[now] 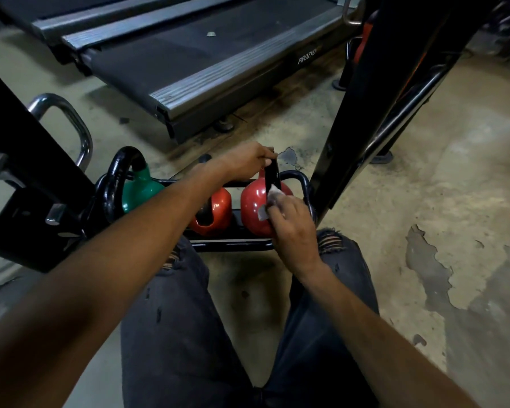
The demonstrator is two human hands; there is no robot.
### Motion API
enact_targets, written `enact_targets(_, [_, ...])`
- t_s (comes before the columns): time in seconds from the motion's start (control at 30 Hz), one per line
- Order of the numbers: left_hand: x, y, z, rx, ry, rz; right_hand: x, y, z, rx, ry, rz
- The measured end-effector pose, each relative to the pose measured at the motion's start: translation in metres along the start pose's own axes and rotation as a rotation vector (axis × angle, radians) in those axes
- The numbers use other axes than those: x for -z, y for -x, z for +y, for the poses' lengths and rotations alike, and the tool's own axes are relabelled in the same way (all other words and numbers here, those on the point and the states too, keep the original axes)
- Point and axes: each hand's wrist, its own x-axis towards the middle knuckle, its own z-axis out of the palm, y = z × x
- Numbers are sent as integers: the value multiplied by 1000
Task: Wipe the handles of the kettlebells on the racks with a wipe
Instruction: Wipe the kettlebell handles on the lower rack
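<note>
Centre frame: black handle point(272, 175) of red kettlebell point(255, 206) gripped by left hand point(248, 163); wipe point(270, 201) pinched against it by right hand point(292, 228) fingers.

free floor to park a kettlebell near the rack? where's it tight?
Free: bare floor right of the black upright, and a strip between the rack and treadmill. Tight: the rack holds three kettlebells, with the left hand and right hand at the red kettlebell.

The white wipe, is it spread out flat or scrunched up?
Scrunched up: the white wipe is bunched in the right hand, pressed against the black handle.
</note>
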Motion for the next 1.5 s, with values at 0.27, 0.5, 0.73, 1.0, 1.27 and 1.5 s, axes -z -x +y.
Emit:
enact_targets(0.27, [1,-3,-2,-3,-23,-13,8,-69,-22,787,1081,-971])
enact_targets(0.5, [0,-7,-6,-22,-44,-2,10,-86,-2,805,841,-986])
enact_targets(0.73, [-5,2,-16,-54,160,74,29,-109,32,633,438,-511])
enact_targets(1.0, [-103,83,2,97,394,544,17,-153,48,506,316,-649])
enact_targets(1.27, [-143,113,11,-113,-48,452,7,-199,33,491,408,-997])
enact_targets(1.5, [-132,111,3,-158,-235,401,5,-182,17,533,464,-1154])
